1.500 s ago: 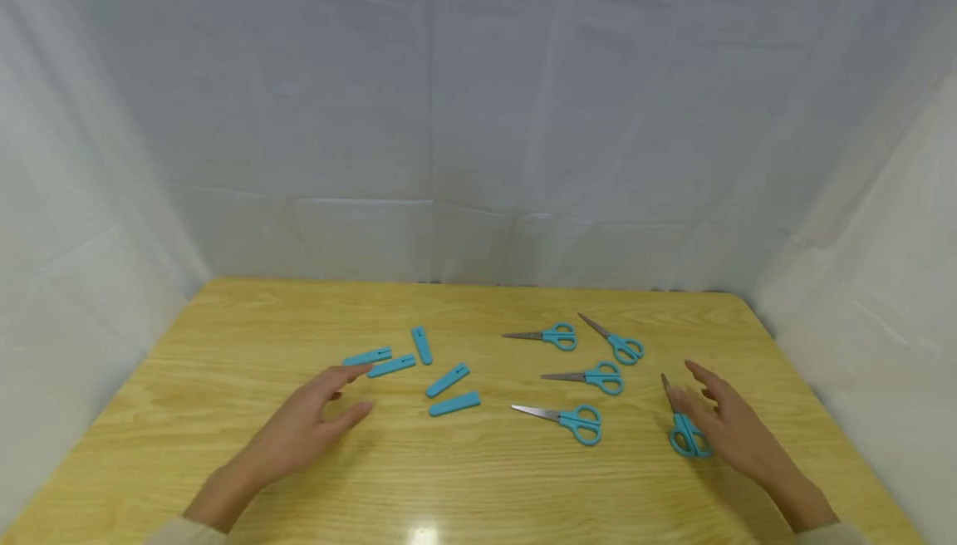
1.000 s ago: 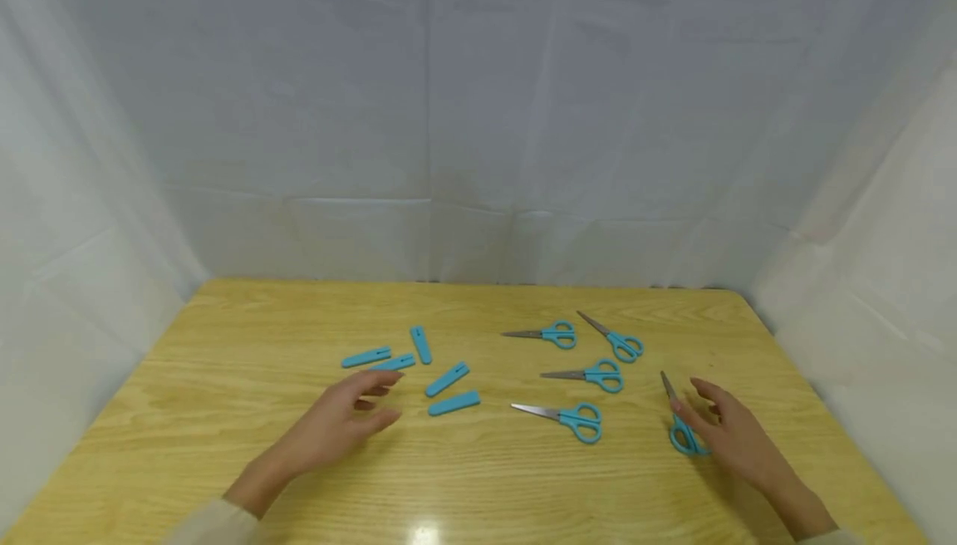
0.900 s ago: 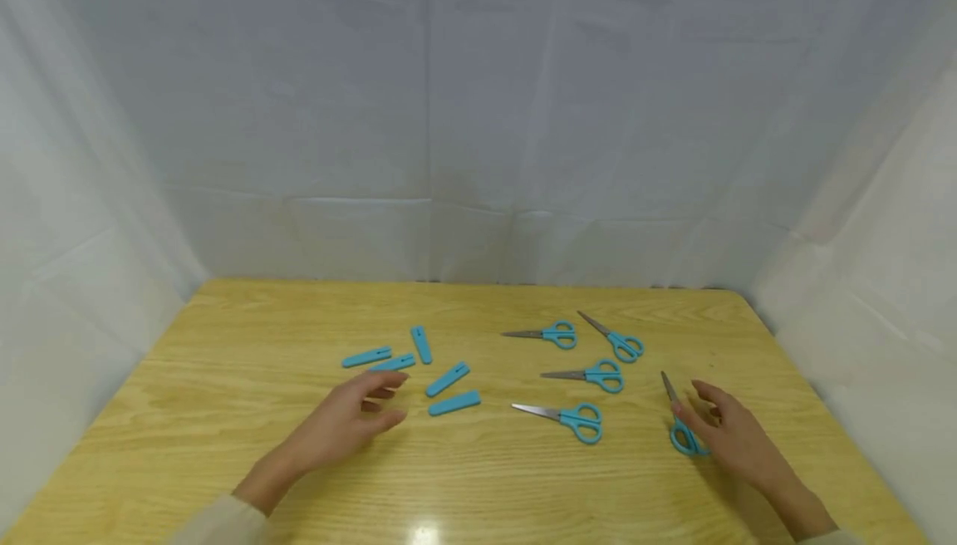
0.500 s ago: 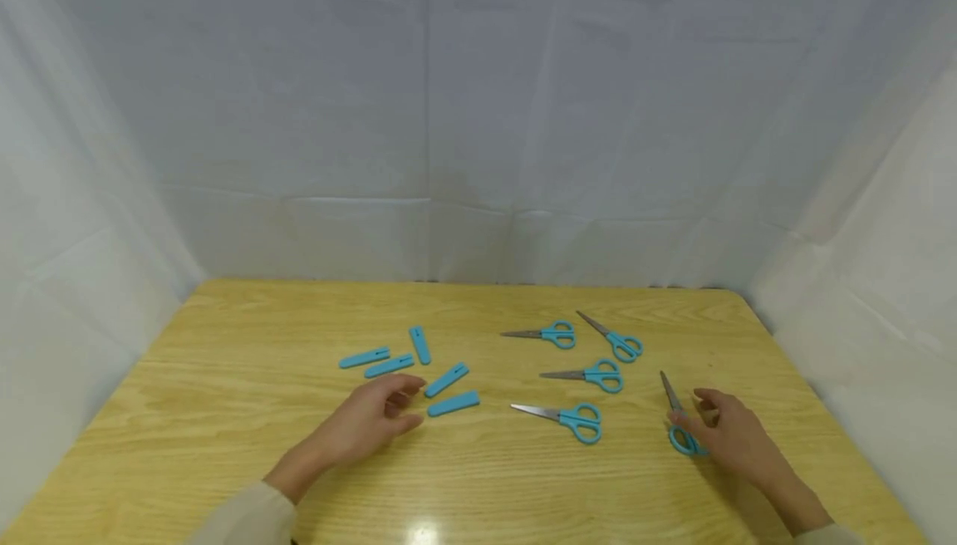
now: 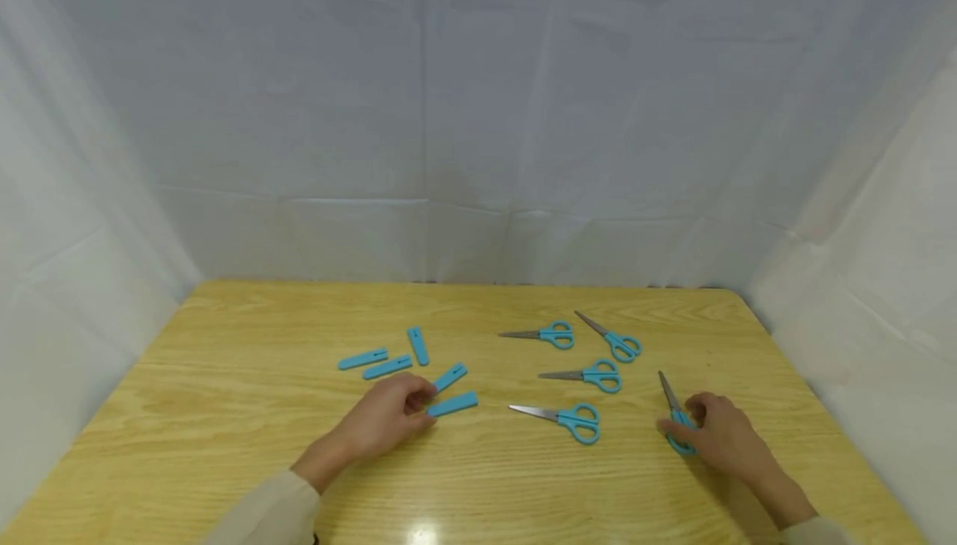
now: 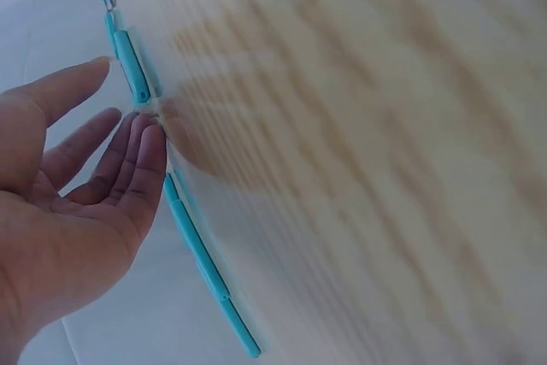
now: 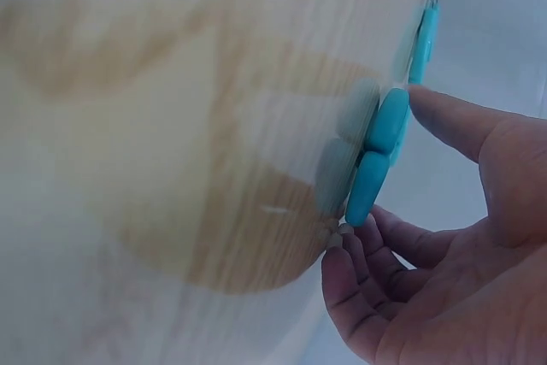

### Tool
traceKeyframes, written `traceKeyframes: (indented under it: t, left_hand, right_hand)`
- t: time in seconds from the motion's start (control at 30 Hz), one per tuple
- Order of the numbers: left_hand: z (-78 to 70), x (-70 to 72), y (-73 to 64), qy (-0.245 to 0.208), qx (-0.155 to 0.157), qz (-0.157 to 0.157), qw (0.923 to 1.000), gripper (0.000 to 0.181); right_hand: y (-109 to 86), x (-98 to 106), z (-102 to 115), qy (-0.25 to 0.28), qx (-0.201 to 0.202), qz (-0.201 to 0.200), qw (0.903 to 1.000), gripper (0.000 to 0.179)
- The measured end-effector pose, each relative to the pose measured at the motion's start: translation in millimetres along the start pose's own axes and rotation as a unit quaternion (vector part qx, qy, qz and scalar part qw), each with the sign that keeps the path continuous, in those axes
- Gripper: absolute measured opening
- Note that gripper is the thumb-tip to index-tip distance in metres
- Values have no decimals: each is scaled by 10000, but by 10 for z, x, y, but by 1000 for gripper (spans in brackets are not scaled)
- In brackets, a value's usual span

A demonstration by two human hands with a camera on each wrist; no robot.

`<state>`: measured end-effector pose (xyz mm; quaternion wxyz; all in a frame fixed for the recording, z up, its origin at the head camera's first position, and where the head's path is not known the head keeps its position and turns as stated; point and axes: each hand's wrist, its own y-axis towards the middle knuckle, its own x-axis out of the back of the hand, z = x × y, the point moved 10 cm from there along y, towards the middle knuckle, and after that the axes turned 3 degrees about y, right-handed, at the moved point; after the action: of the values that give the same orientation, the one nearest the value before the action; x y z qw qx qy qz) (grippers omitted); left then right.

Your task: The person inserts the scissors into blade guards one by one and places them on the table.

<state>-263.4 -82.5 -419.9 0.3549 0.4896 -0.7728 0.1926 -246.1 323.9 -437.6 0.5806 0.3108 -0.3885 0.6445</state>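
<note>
In the head view my left hand (image 5: 385, 414) reaches over the near ends of two blue blade caps, the nearest cap (image 5: 454, 405) and the slanted cap (image 5: 452, 376). Thumb and fingers stand apart there; in the left wrist view the thumb is clear of the cap (image 6: 132, 66). At the right, my right hand (image 5: 725, 435) straddles the blue-handled scissors (image 5: 670, 397), blades pointing away. The right wrist view has the thumb against one side of the handles (image 7: 389, 121) and the fingertips close to the other; whether they press is unclear.
Three more caps lie behind the left hand: a left cap (image 5: 363, 359), a middle cap (image 5: 388, 366) and an upright-lying cap (image 5: 419, 346). Several scissors, including a near pair (image 5: 577, 424), lie between the hands. White sheeting (image 5: 478, 154) surrounds the wooden table (image 5: 478, 478).
My left hand has moved right, from beside the left caps to the two nearest caps. My right hand has lowered around the scissors, its thumb moving to their left side.
</note>
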Motion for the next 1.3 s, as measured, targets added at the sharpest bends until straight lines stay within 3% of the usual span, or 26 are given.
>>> traceKeyframes:
  t: [0.2, 0.6, 0.87, 1.13, 1.3]
  left_hand:
    - [-41, -24, 60, 275, -98, -23, 9996, 30]
    - [-53, -77, 157, 591, 56, -114, 9982, 21]
    - [-66, -81, 177, 679, 76, -169, 9975, 13]
    - [-56, -112, 196, 854, 160, -9, 9962, 12]
    - [-63, -128, 213, 1061, 139, 84, 9942, 11]
  right_hand:
    - [-9, 1, -27, 5, -118, 30, 9999, 69]
    - [-9, -10, -76, 92, -317, 179, 9993, 64]
    - [-25, -6, -71, 305, -218, 33, 9993, 45]
    - [-76, -8, -99, -44, -238, 90, 9997, 64]
    - [-124, -21, -97, -120, -345, 171, 9992, 54]
